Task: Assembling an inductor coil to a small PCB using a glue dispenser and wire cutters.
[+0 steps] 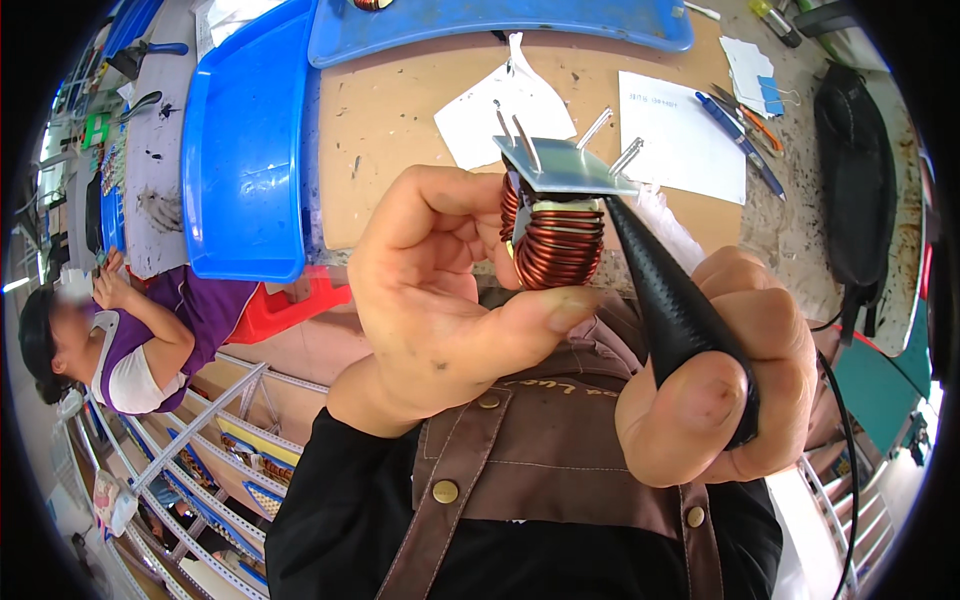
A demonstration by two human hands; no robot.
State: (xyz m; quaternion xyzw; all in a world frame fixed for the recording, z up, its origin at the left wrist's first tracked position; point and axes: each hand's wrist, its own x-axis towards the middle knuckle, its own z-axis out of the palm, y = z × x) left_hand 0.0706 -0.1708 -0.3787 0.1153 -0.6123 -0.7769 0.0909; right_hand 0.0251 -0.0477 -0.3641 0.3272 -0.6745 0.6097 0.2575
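Between the fingers and thumb of my left hand [425, 320] is a copper-wound toroidal coil [562, 248]. A flat pale grey plate [565, 172] sits on top of the coil, tilted, with several wire leads standing up from it. My right hand [730, 380] is closed round a black, cone-shaped tool [672, 300] with a textured surface. The narrow tip of this cone comes up to the plate's underside at its right edge, beside the coil. Whether the tip touches cannot be made out. The coil's far side is hidden.
A deep blue tray [245, 150] lies to the left on the brown-topped workbench [385, 110], another blue tray [480, 25] at the back. White papers [675, 130], pens [745, 145] and a black pouch [853, 175] are at right. Another person [150, 330] sits at far left beside metal racks [215, 440].
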